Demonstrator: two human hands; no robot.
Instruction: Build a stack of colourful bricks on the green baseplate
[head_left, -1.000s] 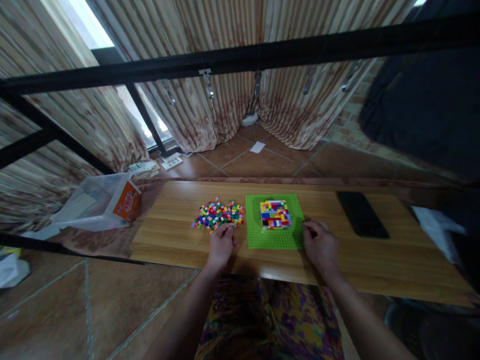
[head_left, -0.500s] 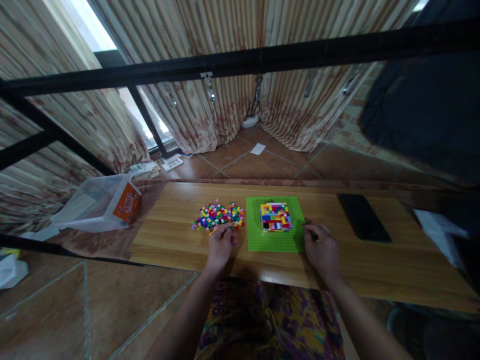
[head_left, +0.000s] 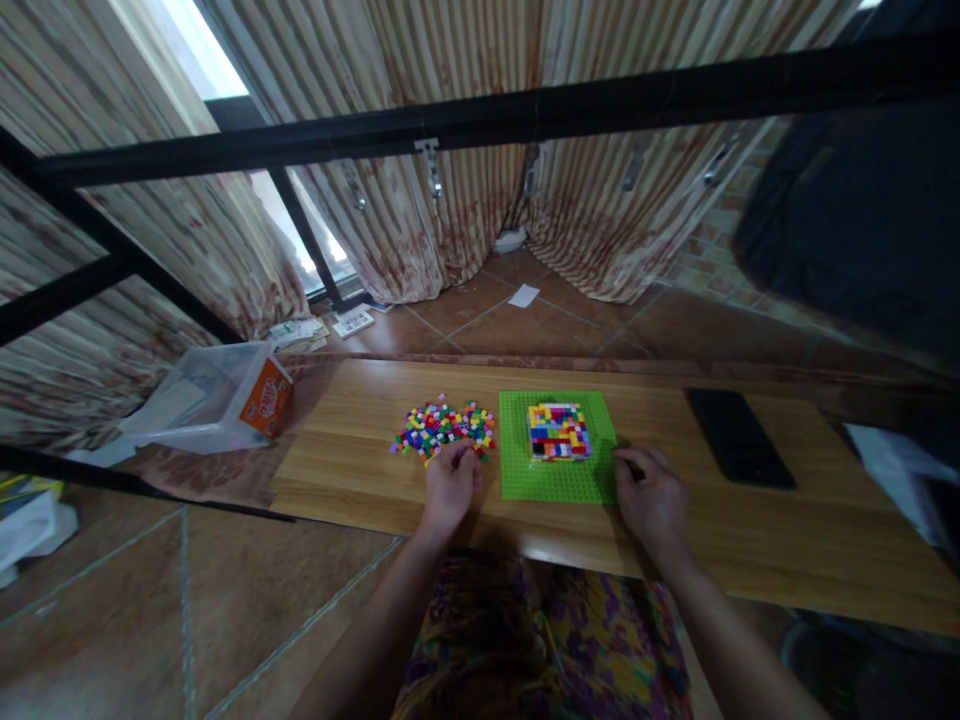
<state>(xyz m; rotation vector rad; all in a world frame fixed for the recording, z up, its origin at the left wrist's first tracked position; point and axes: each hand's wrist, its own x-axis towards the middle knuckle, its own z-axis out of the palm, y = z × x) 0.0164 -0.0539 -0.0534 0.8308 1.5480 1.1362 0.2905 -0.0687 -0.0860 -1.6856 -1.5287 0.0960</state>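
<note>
A green studded baseplate lies on the wooden board, and a block of many-coloured building bricks stands on it. To its left spreads a loose pile of small coloured bricks. My left hand is at the pile's near edge, fingers pinched together; whatever they may hold is too small or hidden to make out. At the baseplate's right edge rests my right hand, its thumb and forefinger closed on that edge.
A black phone lies on the wooden board to the right. Past the board's left end sits a clear plastic box with an orange label. A dark metal bar crosses in front of the curtains.
My left hand's fingers have drawn closer together at the pile's edge. My right hand stays at the baseplate's edge. The whole view has shifted slightly.
</note>
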